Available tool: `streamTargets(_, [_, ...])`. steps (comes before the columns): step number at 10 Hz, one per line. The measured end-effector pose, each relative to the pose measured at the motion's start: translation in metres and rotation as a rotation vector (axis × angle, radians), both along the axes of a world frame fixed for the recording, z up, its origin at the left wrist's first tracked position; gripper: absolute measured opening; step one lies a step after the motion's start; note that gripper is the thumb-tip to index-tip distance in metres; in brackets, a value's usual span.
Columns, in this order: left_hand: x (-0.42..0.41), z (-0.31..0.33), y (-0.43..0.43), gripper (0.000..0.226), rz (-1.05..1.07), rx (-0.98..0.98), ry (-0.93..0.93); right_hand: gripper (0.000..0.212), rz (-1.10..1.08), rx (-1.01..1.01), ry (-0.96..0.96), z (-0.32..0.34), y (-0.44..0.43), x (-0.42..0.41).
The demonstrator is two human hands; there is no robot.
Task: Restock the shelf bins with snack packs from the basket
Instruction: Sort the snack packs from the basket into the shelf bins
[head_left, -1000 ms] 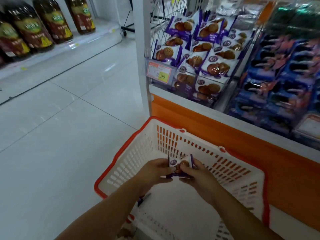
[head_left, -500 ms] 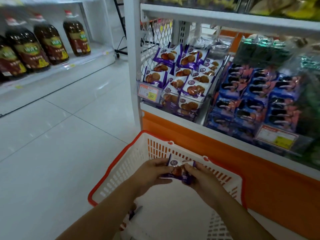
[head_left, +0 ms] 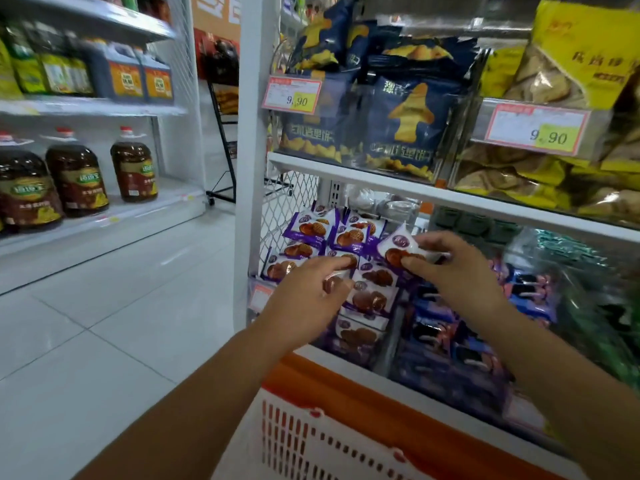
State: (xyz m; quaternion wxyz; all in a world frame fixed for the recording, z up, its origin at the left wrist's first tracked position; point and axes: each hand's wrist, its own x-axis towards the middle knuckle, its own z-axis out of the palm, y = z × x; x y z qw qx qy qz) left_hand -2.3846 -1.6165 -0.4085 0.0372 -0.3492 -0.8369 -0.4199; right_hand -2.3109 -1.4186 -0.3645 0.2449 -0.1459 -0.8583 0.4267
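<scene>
Hands now up from basket (head_left: 311, 441) at shelf bin (head_left: 346, 351); right hand (head_left: 457, 275) fingers pinch snack pack (head_left: 396, 249), left hand (head_left: 304, 301) fingers grip second pack (head_left: 333, 282).

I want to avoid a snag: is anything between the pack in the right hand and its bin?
Nothing visible does. The pack in the right hand hangs right over the purple packs in the bin.

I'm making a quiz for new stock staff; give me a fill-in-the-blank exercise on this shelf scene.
1. The right hand pinches a white and ____ snack pack.
2. The price tag by the dark blue bags reads ____.
3. Those bags stand on the shelf ____ the stacked cookie packs.
Missing: purple; 9.90; above.
</scene>
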Motion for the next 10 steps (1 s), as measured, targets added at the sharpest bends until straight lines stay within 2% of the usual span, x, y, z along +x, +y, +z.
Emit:
streamTargets(1, [-0.026,-0.009,0.015,0.051,0.009,-0.183,0.236,0.03,-0.076,0.041,0.001,0.012,0.02,-0.038])
streamTargets(2, [-0.058,-0.02,0.038,0.06,0.01,-0.357,0.327,0.052,-0.15,0.051,-0.16,0.02,0.046,-0.092])
streamTargets(3, [-0.076,-0.018,0.053,0.062,-0.003,-0.381,0.321,0.06,-0.188,0.095,-0.218,0.022,0.062,-0.118])
streamTargets(4, [-0.098,-0.013,0.075,0.06,-0.016,-0.415,0.345,0.061,-0.207,0.226,-0.353,0.019,0.088,-0.142])
streamTargets(5, [-0.107,-0.01,0.091,0.058,-0.027,-0.429,0.35,0.053,-0.132,0.211,-0.382,0.012,0.103,-0.152])
streamTargets(6, [-0.113,-0.007,0.117,0.055,-0.068,-0.419,0.356,0.043,0.009,0.094,-0.424,0.005,0.123,-0.163])
streamTargets(7, [-0.116,-0.006,0.129,0.053,-0.1,-0.447,0.335,0.044,0.014,0.065,-0.405,0.001,0.135,-0.169])
streamTargets(9, [-0.12,-0.009,0.139,0.055,-0.029,-0.602,0.26,0.041,0.033,0.078,-0.377,0.0,0.141,-0.178])
streamTargets(10, [-0.121,-0.01,0.135,0.053,0.003,-0.597,0.246,0.037,-0.004,0.168,-0.164,0.006,0.112,-0.165])
